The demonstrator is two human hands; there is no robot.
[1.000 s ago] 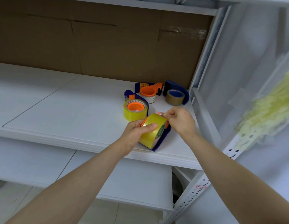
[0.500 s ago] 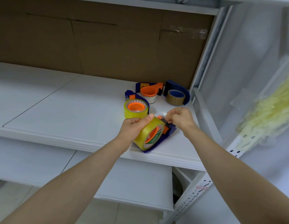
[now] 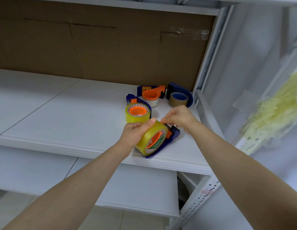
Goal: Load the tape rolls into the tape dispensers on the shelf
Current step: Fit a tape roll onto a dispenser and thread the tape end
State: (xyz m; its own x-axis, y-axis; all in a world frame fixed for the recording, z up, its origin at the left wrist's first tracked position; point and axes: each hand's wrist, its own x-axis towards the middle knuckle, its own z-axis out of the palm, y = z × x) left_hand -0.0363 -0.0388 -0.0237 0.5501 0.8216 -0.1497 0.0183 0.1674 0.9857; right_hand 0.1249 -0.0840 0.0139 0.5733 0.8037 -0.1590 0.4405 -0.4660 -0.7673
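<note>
While left hand (image 3: 133,133) grips yellow roll (image 3: 150,137), right hand (image 3: 181,117) pinches dispenser (image 3: 175,131) top.

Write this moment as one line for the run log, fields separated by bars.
phase: loading | left hand: grips yellow tape roll seated in blue dispenser | right hand: curled at dispenser front, hold unclear

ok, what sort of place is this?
Likely a stockroom or packing area: a white metal shelf on a slotted upright, cardboard backing, and a loaded tape dispenser among several.
</note>
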